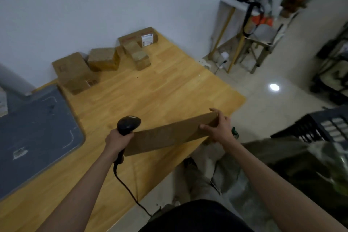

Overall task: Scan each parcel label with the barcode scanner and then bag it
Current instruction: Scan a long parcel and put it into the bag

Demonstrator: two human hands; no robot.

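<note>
dim, cool indoor light, flat and low in contrast; soft focus throughout, with smeared detail on the cardboard boxes (105,58) far beyond the hands. one bright round glare spot on the glossy floor (274,87), up and right of the grip. shadows faint and diffuse. wide-angle bending at the edges; the right border is dark and blurred.

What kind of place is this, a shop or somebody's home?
Probably a small parcel packing room, maybe at home. A hand grips a barcode scanner, cardboard boxes sit along the wall on a wooden table, and cluttered shelves stand nearby.
</note>
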